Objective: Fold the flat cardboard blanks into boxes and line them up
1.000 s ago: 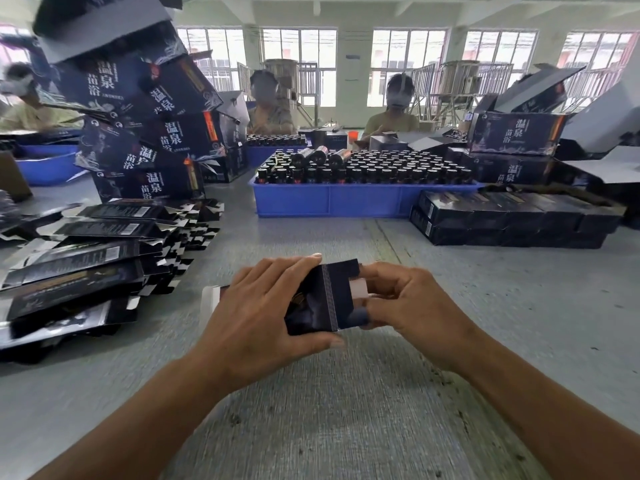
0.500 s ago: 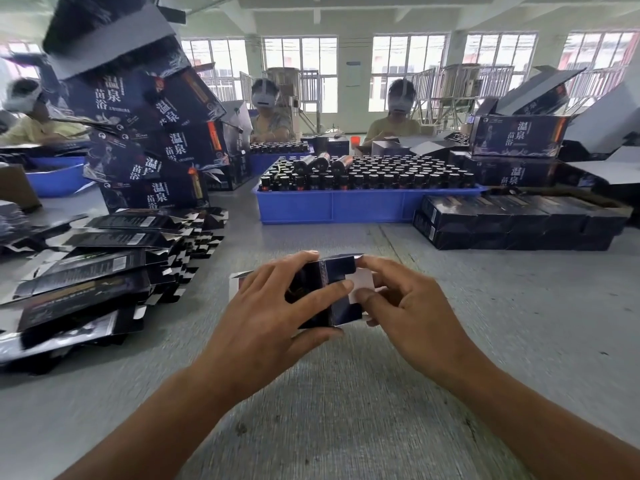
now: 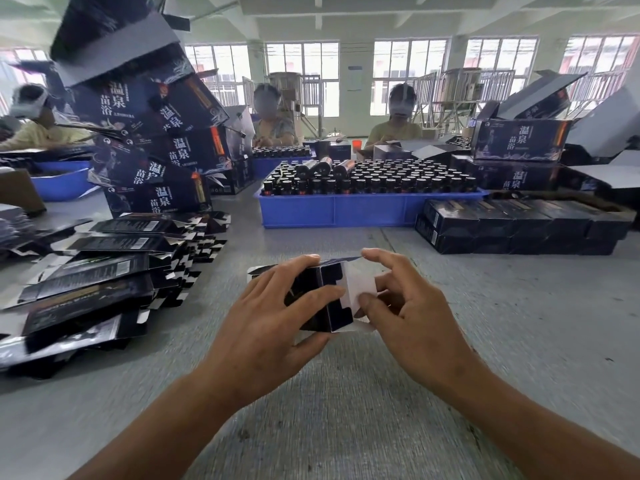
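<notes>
A packing factory floor: bottle crates, stacked printed cartons, seated workers.

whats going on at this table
A person is folding a small dark box at a grey table. The left hand holds its body while the right hand works the white end flap. Flat blanks wait on the left; finished boxes are lined up on the right.
</notes>
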